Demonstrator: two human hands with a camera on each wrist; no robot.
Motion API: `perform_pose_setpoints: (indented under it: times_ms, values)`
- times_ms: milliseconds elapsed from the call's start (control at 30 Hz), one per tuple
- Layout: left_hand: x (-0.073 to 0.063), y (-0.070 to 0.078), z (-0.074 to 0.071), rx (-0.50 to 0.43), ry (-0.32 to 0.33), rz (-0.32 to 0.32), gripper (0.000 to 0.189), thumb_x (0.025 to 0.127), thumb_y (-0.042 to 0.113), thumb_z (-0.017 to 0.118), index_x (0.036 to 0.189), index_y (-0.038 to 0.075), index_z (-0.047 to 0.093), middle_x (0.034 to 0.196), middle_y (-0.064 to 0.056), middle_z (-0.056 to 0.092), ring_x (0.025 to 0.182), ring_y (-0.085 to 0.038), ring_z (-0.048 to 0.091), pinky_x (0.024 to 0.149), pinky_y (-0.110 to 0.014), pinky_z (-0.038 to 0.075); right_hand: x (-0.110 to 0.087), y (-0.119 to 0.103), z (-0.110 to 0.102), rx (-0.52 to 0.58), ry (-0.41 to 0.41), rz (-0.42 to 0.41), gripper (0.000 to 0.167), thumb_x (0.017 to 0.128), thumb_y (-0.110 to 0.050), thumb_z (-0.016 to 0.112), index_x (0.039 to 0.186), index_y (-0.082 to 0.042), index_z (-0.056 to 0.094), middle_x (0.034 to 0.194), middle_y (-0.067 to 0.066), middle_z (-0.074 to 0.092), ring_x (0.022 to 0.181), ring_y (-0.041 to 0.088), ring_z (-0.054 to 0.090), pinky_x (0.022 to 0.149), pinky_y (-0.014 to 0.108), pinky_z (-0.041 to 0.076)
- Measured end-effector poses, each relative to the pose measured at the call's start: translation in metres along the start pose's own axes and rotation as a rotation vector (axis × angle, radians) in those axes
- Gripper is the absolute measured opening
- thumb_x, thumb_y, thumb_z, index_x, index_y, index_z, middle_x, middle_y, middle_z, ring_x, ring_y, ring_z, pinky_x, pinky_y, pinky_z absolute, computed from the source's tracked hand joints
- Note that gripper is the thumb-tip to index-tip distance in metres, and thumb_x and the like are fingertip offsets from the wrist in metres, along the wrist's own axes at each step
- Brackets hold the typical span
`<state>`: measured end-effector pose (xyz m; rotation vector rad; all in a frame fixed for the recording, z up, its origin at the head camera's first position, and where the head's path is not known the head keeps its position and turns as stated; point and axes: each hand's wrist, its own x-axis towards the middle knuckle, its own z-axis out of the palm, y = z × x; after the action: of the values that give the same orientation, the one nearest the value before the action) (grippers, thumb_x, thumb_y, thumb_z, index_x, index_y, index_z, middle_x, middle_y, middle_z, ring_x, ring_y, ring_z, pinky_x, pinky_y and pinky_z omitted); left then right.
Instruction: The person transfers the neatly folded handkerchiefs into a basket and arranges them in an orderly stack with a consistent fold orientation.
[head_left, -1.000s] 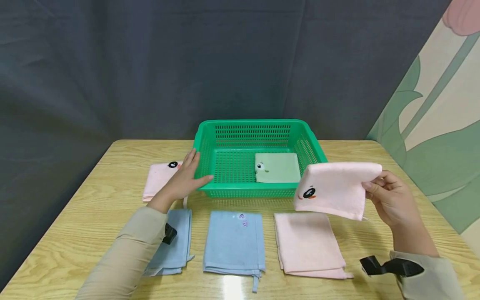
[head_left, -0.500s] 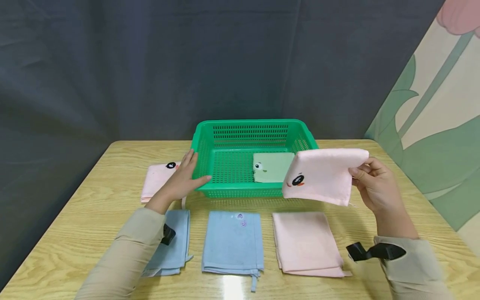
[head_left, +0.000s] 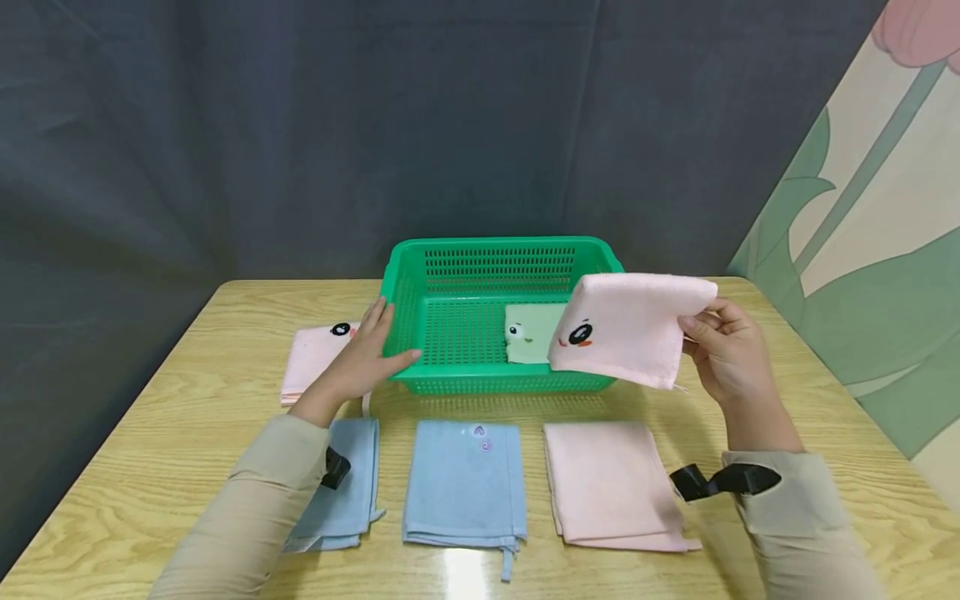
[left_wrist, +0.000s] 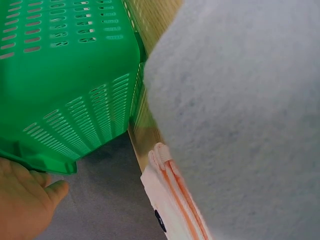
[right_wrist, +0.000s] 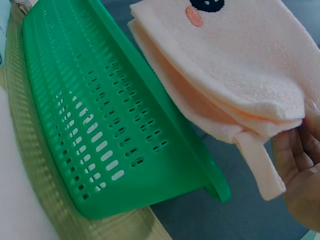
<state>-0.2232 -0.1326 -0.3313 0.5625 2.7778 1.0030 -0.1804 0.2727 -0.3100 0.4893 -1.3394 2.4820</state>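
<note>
My right hand [head_left: 727,350] pinches the right edge of a folded pink towel [head_left: 630,329] with an embroidered eye. The towel hangs over the right front part of the green plastic basket [head_left: 465,379], and its hanging loop [right_wrist: 259,162] shows in the right wrist view. Inside the basket lies a folded light green towel [head_left: 528,333], partly hidden behind the pink one. My left hand [head_left: 360,358] rests with fairly straight fingers on the basket's left rim; in the left wrist view its fingers show at the rim, lower left. A second pink towel [head_left: 311,358] is partly behind the left hand.
Along the front of the wooden table [head_left: 187,400] lie a blue towel [head_left: 345,483] partly under my left forearm, another blue towel [head_left: 465,483] with purple embroidery, and a plain pink towel [head_left: 611,487]. A dark curtain [head_left: 480,125] hangs behind.
My right hand has carried the pink towel left and away from me, from beside the basket's right front corner to over it. The left hand has stayed on the rim.
</note>
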Motion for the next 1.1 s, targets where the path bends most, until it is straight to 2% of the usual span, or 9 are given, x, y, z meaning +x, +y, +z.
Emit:
perform_pose_setpoints:
  times_ms: [167,433,833,1100]
  values:
    - [0.000,-0.001,0.000,-0.005,-0.001,0.002,0.089,0.081,0.056,0.044,0.139,0.008,-0.004,0.142,-0.003,-0.016,0.128,-0.022,-0.011,0.096,-0.054,0.013,0.004,0.003,0.001,0.024,0.016,0.003,0.021,0.079,0.019,0.046,0.082,0.004,0.062,0.072,0.013,0.064,0.061,0.019,0.061,0.053,0.027,0.048]
    - [0.001,-0.001,0.001,-0.011,-0.001,-0.003,0.090,0.080,0.057,0.044,0.139,0.009,-0.005,0.142,-0.002,-0.017,0.128,-0.022,-0.011,0.096,-0.054,0.012,0.013,0.003,0.005,-0.065,0.044,0.029,0.018,0.078,0.014,0.052,0.081,0.000,0.063,0.073,0.009,0.064,0.064,0.015,0.061,0.055,0.026,0.048]
    - [0.002,-0.001,0.001,-0.009,0.000,-0.007,0.086,0.083,0.050,0.047,0.139,0.009,-0.005,0.142,-0.003,-0.017,0.128,-0.022,-0.011,0.095,-0.054,0.012,0.026,0.013,0.013,-0.081,0.057,0.065,0.018,0.080,0.013,0.051,0.079,-0.002,0.062,0.071,0.007,0.064,0.063,0.014,0.060,0.055,0.025,0.048]
    - [0.000,0.000,0.000,-0.015,-0.002,-0.006,0.089,0.081,0.056,0.044,0.139,0.010,-0.005,0.142,-0.003,-0.017,0.128,-0.022,-0.010,0.096,-0.053,0.013,0.034,0.019,0.015,-0.130,0.091,0.114,0.016,0.079,0.009,0.055,0.078,-0.004,0.063,0.073,0.005,0.065,0.063,0.014,0.061,0.054,0.025,0.047]
